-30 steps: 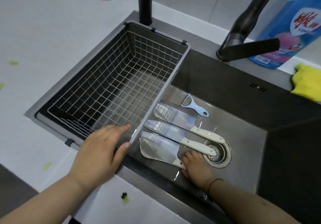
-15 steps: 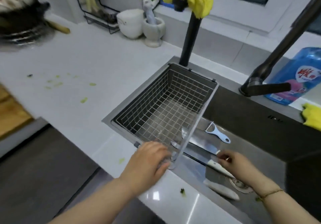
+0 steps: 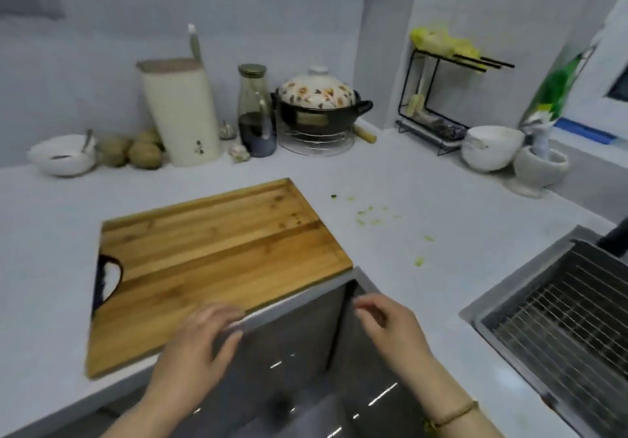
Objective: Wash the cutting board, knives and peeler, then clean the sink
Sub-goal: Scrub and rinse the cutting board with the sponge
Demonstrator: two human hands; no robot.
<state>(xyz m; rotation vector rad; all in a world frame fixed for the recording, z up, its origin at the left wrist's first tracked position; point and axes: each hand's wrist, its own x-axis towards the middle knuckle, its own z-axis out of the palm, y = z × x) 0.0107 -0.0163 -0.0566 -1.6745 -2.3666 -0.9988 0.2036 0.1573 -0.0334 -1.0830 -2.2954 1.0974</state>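
White worktop (image 3: 424, 284) fills this kitchen corner. On the left hand (image 3: 200, 339) and the right hand (image 3: 387, 329) the fingers are loose and hold nothing, near the front edge of the cutting board (image 3: 217, 254), which lies flat at the worktop rim. If it is lifted by one side only, I think the big board may slip and fall.

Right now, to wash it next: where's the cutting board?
Head view, left of centre: the cutting board lies flat on the counter, beside the left hand.
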